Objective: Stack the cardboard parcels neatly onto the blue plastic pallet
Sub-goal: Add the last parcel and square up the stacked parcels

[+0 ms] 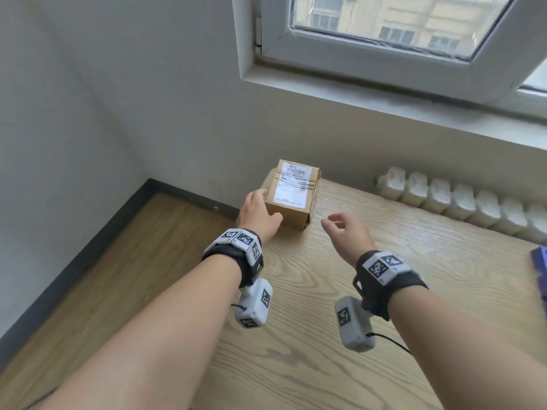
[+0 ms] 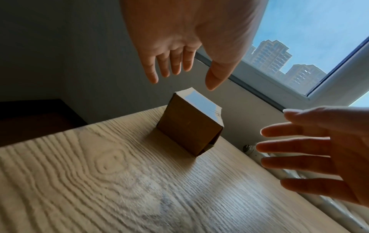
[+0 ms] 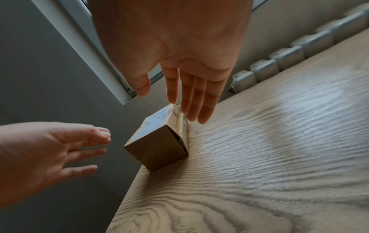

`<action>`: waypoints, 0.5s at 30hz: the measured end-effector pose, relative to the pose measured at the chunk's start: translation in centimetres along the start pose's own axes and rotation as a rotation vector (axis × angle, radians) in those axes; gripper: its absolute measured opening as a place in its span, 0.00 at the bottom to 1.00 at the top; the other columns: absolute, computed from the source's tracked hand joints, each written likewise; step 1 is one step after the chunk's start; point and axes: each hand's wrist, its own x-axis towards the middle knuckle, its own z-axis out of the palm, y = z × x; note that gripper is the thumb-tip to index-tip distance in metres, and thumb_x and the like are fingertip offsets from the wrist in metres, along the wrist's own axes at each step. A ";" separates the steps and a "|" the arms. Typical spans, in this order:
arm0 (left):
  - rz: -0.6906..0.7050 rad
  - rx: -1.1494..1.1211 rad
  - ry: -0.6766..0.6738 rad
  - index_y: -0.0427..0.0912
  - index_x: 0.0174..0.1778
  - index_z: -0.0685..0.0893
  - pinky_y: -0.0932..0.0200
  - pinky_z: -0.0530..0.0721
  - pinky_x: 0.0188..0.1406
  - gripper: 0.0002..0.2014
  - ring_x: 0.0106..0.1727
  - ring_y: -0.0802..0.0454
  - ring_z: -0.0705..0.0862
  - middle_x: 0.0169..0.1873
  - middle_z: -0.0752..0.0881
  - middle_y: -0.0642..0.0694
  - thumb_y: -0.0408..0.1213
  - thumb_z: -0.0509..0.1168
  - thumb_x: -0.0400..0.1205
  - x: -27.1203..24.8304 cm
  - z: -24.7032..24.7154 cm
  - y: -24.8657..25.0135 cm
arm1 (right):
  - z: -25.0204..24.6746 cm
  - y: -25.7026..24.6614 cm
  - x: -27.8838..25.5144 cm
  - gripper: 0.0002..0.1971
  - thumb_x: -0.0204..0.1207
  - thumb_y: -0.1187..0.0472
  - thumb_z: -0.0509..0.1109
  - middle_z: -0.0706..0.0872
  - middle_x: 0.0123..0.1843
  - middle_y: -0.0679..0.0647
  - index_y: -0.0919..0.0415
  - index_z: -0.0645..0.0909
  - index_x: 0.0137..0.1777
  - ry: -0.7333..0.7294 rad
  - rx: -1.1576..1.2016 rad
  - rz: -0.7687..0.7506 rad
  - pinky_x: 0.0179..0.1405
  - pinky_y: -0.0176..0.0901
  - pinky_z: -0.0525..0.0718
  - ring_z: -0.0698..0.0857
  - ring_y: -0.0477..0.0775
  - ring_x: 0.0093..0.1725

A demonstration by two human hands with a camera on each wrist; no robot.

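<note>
Both open hands flank the cardboard parcel (image 1: 291,194).

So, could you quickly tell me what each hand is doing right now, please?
Left hand: open, fingers spread at the left side of the parcel, not gripping it.
Right hand: open, holding nothing, short of the parcel.

Blue pallet (image 1: 540,270) cut off at right edge; parcel (image 1: 291,194) label text too small to read.
</note>
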 end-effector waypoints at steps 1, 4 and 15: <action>-0.018 0.000 -0.021 0.44 0.80 0.64 0.51 0.68 0.74 0.33 0.77 0.47 0.69 0.79 0.67 0.46 0.40 0.66 0.79 0.5 0.2 -0.3 | 0.4 0.1 0.5 0.22 0.82 0.44 0.64 0.85 0.59 0.50 0.57 0.77 0.70 -0.013 0.017 0.016 0.59 0.53 0.85 0.84 0.50 0.56; -0.054 -0.032 -0.103 0.44 0.84 0.57 0.51 0.64 0.78 0.37 0.81 0.46 0.65 0.82 0.63 0.47 0.41 0.66 0.80 1.8 0.8 -1.1 | 1.4 0.4 1.8 0.27 0.80 0.40 0.64 0.84 0.65 0.52 0.56 0.75 0.73 -0.030 0.057 0.070 0.60 0.60 0.86 0.84 0.53 0.59; -0.056 -0.170 -0.188 0.53 0.81 0.65 0.51 0.76 0.68 0.30 0.70 0.46 0.78 0.72 0.79 0.50 0.44 0.62 0.81 5.0 2.7 -1.7 | 3.4 -0.3 4.2 0.34 0.79 0.45 0.69 0.74 0.79 0.49 0.55 0.65 0.82 -0.103 0.084 0.105 0.70 0.47 0.76 0.79 0.52 0.70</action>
